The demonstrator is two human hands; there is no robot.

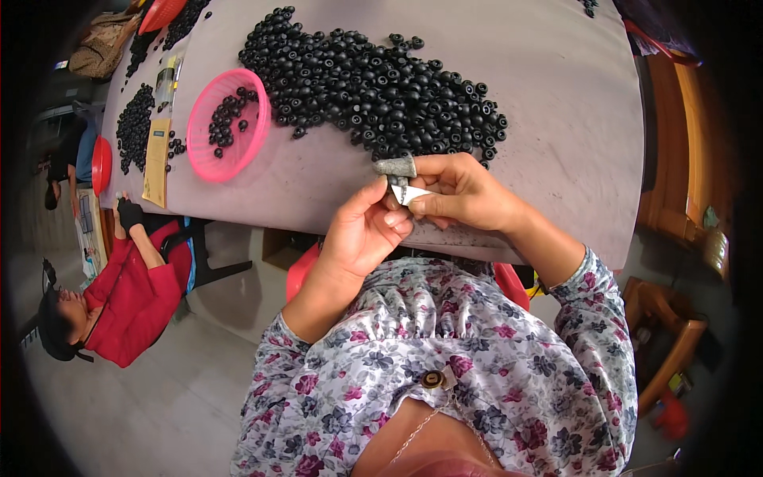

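Note:
Both my hands meet at the table's near edge, fingertips touching. My left hand (362,228) is closed in a pinch on a small dark round piece (395,181), partly hidden by my fingers. A grey finger cover (395,166) sits on my right index finger, over that piece. Between thumb and fingers, my right hand (469,195) grips a small white pointed piece (408,194) with a dark streak, against the dark piece. Just beyond my hands spreads a large heap of black round pieces (381,91), many showing a hole in the middle.
Left of the heap, a pink plastic basket (196,151) holds some black pieces. Farther left lie a smaller heap (135,123) and a tan card (156,171). A person in red (143,274) sits at the table's left side. A wooden chair (671,342) stands at right.

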